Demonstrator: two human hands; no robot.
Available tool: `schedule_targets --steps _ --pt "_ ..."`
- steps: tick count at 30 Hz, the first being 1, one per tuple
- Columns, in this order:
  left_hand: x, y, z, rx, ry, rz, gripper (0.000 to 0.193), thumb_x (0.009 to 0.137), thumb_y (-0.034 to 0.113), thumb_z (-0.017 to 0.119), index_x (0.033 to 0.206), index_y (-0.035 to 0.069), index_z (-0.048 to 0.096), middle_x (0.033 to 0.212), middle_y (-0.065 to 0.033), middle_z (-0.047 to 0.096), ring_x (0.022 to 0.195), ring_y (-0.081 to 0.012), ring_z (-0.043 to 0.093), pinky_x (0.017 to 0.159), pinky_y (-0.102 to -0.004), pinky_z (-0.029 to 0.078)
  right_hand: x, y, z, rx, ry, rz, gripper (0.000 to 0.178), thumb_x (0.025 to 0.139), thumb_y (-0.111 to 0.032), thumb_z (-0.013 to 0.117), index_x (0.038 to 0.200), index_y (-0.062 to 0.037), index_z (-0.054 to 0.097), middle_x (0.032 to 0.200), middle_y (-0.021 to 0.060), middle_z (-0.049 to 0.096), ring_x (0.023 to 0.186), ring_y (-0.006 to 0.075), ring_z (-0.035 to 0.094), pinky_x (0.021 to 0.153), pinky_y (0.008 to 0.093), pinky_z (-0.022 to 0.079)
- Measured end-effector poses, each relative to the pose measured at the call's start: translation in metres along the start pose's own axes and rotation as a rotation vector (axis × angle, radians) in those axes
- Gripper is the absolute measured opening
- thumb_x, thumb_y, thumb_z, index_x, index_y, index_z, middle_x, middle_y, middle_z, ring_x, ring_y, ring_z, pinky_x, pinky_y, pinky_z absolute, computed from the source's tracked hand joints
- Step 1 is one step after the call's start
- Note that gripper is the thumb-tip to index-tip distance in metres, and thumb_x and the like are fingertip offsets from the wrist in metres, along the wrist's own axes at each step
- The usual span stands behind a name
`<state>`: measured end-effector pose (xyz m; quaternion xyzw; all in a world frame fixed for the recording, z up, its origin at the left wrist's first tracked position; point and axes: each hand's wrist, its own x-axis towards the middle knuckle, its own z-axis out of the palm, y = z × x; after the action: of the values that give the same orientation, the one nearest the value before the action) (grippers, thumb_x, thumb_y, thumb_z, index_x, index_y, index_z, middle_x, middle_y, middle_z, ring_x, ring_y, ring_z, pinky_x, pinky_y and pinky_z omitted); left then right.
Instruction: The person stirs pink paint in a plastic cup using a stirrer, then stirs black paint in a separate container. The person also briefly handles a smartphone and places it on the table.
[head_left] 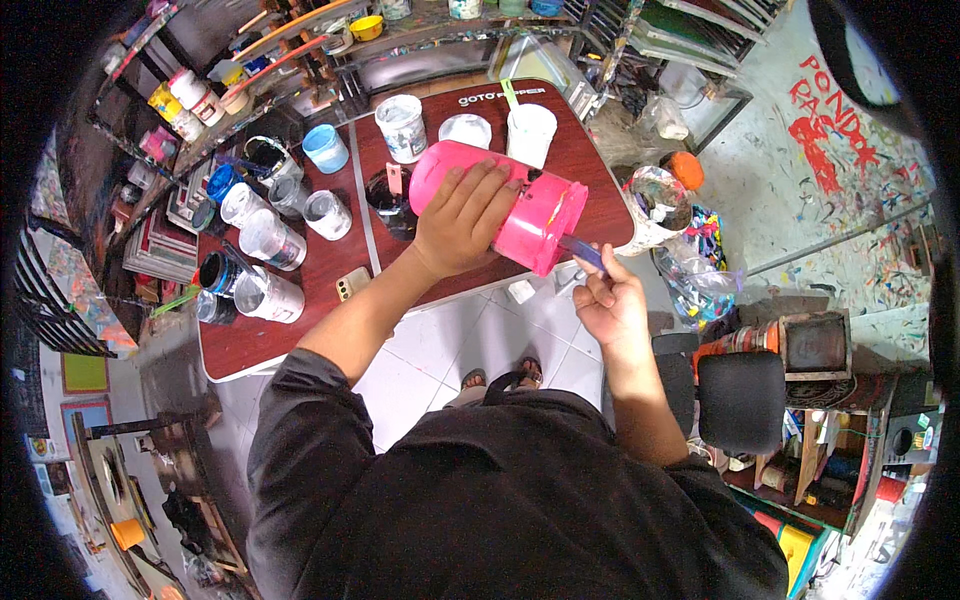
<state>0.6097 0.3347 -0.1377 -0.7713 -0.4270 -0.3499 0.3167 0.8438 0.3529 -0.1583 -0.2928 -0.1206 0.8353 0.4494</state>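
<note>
A bright pink plastic tub (545, 212) lies tipped on its side above the dark red table (598, 170), its mouth toward the right. My left hand (465, 222) is spread over its upper side, gripping it. In my right hand (612, 305), pinched between thumb and fingers, is a purple spatula-like tool (583, 252); its far end reaches the tub's mouth. What is inside the tub is hidden. Just beyond stand a white tub (532, 138) with a green handle in it, a pale round tub (465, 130) and a paint-smeared white tub (400, 130).
Several paint tubs, including a light blue one (325, 150), crowd the table's left half near a phone (352, 284). A dark tub (390, 210) sits behind my left wrist. Right of the table are a paint-stained bucket (660, 200), a plastic bag (692, 285) and a black seat (740, 400).
</note>
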Motion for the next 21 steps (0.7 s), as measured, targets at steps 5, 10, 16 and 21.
schedule_targets --steps 5,10,16,21 --pt "-0.013 -0.001 0.013 -0.011 -0.065 0.004 0.065 0.067 0.035 0.063 0.120 0.003 0.047 0.119 -0.0151 0.054 0.107 -0.0328 0.053 0.094 -0.0474 0.035 -0.002 0.006 -0.007 0.120 0.068 0.007 0.015 0.090 -0.025 0.053 0.092 -0.0109 0.057 0.085 0.0110 0.066 0.038 0.0047 0.032 0.042 0.0177 0.029" --pt "-0.011 -0.002 0.021 -0.182 0.076 -0.292 0.084 0.051 0.037 0.078 0.120 0.003 0.046 0.117 -0.0147 0.053 0.107 -0.0324 0.052 0.095 -0.0492 0.033 -0.007 -0.021 0.007 -0.039 0.136 -0.157 0.016 0.090 -0.024 0.054 0.094 -0.0083 0.057 0.068 0.0045 0.061 0.039 0.0043 0.032 0.039 0.0195 0.028" --pt "-0.008 0.008 0.025 -0.341 0.184 -0.533 0.099 0.040 0.042 0.084 0.121 0.002 0.043 0.115 -0.0154 0.053 0.108 -0.0336 0.051 0.096 -0.0509 0.030 -0.031 -0.075 0.093 -0.818 0.016 -0.817 0.019 0.085 -0.013 0.062 0.101 -0.0017 0.064 0.073 0.0019 0.063 0.052 0.0034 0.047 0.045 0.0205 0.036" --pt "0.010 0.018 0.036 -0.561 0.357 -0.586 0.096 0.042 0.035 0.083 0.122 0.002 0.042 0.115 -0.0151 0.053 0.105 -0.0317 0.053 0.097 -0.0482 0.031 -0.055 -0.089 0.156 -1.289 -0.356 -1.229 0.020 0.084 -0.004 0.061 0.104 0.0006 0.063 0.086 0.0048 0.066 0.065 0.0035 0.054 0.057 0.0170 0.042"
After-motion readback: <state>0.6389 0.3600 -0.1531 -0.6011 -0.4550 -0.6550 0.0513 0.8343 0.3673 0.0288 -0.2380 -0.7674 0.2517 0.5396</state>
